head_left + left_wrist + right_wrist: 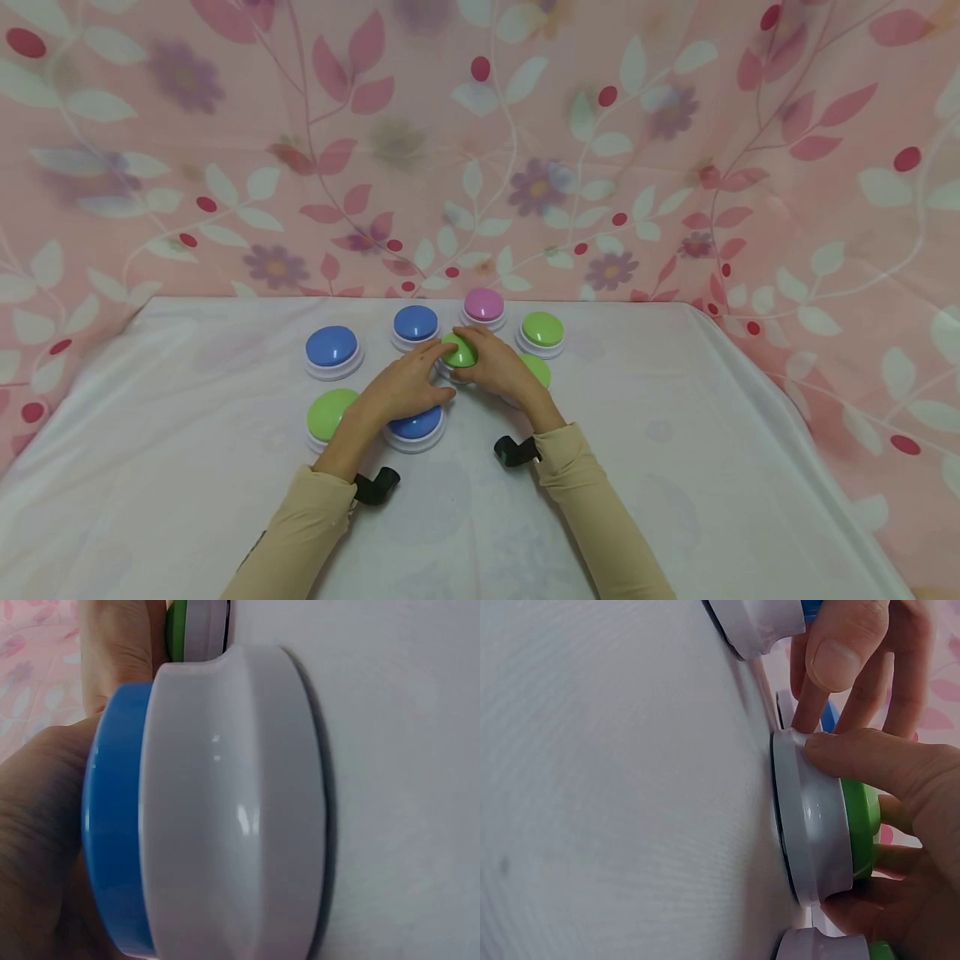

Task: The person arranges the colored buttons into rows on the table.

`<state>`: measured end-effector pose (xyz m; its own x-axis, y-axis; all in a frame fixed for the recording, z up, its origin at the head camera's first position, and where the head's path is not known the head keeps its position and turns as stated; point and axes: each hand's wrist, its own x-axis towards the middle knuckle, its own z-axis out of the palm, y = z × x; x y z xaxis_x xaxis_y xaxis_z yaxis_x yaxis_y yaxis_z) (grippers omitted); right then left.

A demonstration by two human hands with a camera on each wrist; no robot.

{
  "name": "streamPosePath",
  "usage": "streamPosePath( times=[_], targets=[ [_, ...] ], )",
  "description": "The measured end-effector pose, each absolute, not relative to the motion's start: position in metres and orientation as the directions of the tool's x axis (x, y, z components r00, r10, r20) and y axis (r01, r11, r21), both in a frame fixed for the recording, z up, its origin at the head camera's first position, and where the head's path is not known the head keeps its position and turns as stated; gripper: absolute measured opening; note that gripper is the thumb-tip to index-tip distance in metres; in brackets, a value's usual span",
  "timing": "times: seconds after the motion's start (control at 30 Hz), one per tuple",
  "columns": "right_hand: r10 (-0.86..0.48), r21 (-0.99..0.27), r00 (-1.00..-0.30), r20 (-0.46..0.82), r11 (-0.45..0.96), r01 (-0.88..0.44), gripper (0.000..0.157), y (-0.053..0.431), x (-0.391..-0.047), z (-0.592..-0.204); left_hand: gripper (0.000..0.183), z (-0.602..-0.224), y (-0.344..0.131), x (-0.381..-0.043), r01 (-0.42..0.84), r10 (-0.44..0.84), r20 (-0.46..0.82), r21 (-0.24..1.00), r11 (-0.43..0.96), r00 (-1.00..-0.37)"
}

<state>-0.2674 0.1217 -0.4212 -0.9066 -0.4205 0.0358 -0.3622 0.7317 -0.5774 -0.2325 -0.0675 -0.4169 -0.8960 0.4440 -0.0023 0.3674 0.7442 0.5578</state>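
A green push button (pixel 462 352) with a round white base stands between both hands at the middle of the cluster. My right hand (pixel 498 367) holds it from the right. In the right wrist view, the right thumb rests on the white base (pixel 810 817) and the other fingers curl round the far side. My left hand (pixel 405 385) reaches in from the left, its extended fingers touching that button's edge. Below the left palm sits a blue button (pixel 415 425), partly covered in the head view. The left wrist view shows its blue cap (pixel 116 825) close beside the hand.
Around the hands stand two blue buttons (pixel 331 346) at left and back, a pink button (pixel 483 304) behind, a green button (pixel 542 329) at back right, another green button (pixel 537 369) partly behind the right wrist, and a green button (pixel 330 414) by the left wrist. White cloth (pixel 720 467) covers the table.
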Motion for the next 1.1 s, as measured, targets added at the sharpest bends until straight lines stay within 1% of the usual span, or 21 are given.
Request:
streamPosePath(
  times=[0.43,0.7,0.93,1.1],
  targets=[
    [-0.405,-0.577,-0.911,0.079,0.726,-0.373,0.074,0.122,-0.263,-0.418,0.071,-0.414,-0.067,-0.23,0.368,0.437,0.001,0.54,0.757,-0.9],
    [-0.414,-0.567,-0.905,0.1,0.723,-0.393,0.074,0.127,-0.254,-0.401,0.069,-0.403,-0.068,-0.222,0.438,0.461,0.078,0.484,0.757,-0.884],
    [-0.442,-0.501,-0.883,0.16,0.734,-0.459,0.072,0.132,-0.239,-0.381,0.067,-0.392,-0.069,-0.212,0.496,0.476,0.165,0.444,0.747,-0.864],
    [-0.451,-0.481,-0.874,0.18,0.734,-0.479,0.071,0.136,-0.224,-0.369,0.066,-0.384,-0.067,-0.203,0.518,0.496,0.175,0.436,0.736,-0.851]
  ],
)
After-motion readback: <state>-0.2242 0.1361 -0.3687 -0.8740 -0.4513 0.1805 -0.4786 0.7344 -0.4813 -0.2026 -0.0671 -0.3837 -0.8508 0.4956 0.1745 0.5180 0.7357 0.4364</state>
